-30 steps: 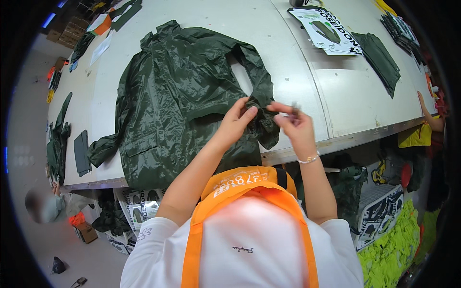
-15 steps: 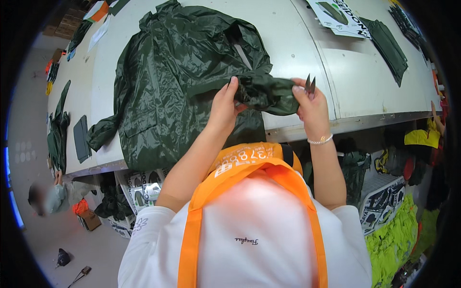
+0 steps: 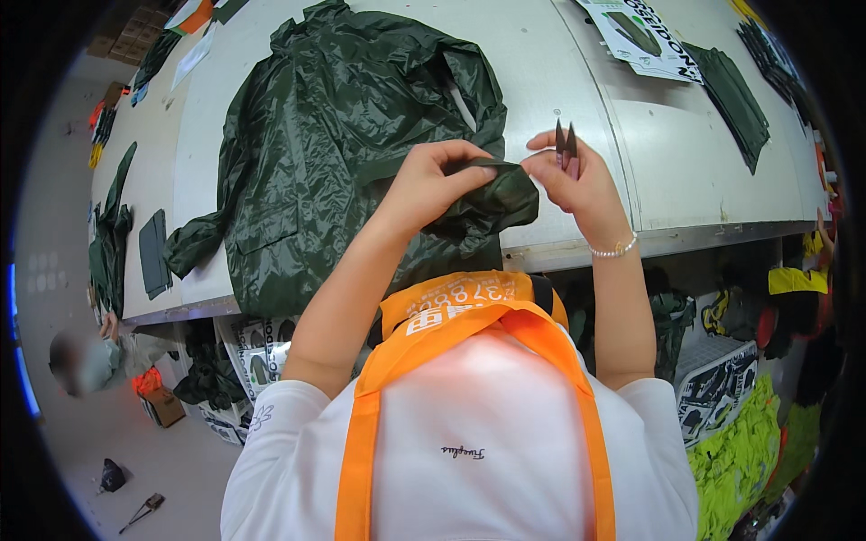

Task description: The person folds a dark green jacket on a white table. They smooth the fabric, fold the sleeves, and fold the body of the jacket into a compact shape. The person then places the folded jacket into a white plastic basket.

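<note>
A shiny dark green rain jacket (image 3: pixel 334 126) lies spread on the white table, collar at the far side. Its right-hand sleeve is bent back toward me, and my left hand (image 3: pixel 435 185) pinches the bunched cuff (image 3: pixel 510 200) between thumb and fingers. Just right of the cuff, my right hand (image 3: pixel 582 185) is closed around small thread snips (image 3: pixel 566 151), whose blades stick up away from me, slightly apart. The thumb and forefinger of that hand are close to the cuff's edge; whether they touch it I cannot tell.
Folded dark green garments (image 3: pixel 729 104) and printed sheets (image 3: pixel 636 41) lie at the table's far right. More folded green cloth (image 3: pixel 155 255) is at the left. Below the table's front edge are a bin (image 3: pixel 717 388) and bright yellow-green garments (image 3: pixel 740 460). Another person (image 3: pixel 90 356) is at far left.
My left hand has shifted right and turned over the cuff. My right hand has let go of the cuff's end and moved slightly away from me, still holding the snips.
</note>
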A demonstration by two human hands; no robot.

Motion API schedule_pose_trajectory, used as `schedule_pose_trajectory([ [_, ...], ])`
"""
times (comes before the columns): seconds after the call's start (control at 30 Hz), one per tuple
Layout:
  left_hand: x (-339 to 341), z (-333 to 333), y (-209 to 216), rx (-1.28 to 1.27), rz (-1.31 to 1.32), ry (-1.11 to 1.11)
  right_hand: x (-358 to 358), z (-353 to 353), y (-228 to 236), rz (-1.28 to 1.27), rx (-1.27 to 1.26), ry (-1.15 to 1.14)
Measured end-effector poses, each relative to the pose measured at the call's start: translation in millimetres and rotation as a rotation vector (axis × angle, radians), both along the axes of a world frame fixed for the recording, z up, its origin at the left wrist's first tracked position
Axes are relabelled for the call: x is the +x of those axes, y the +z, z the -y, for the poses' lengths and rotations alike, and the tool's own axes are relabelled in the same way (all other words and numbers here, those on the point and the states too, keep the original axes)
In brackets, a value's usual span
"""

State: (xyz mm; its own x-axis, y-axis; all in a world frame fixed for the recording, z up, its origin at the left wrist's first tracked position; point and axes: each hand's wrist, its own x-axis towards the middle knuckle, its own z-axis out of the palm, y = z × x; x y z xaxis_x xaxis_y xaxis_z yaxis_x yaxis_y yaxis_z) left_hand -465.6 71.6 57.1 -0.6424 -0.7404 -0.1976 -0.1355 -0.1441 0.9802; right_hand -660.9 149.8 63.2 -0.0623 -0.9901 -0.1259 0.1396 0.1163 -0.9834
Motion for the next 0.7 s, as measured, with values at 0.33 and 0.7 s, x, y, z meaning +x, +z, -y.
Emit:
schedule_pose_trajectory([
  [0.33,-7.1,-12.2,-17.2,0.394,-0.159,0.031,6.6,-6.0,-24.8,-0.156,-0.085,-0.148],
  [0.7,-6.1,-12.1,-33.6,0.232,-0.123,0.092,18.5,-8.3,-23.7,-0.431,-0.234,-0.112],
])
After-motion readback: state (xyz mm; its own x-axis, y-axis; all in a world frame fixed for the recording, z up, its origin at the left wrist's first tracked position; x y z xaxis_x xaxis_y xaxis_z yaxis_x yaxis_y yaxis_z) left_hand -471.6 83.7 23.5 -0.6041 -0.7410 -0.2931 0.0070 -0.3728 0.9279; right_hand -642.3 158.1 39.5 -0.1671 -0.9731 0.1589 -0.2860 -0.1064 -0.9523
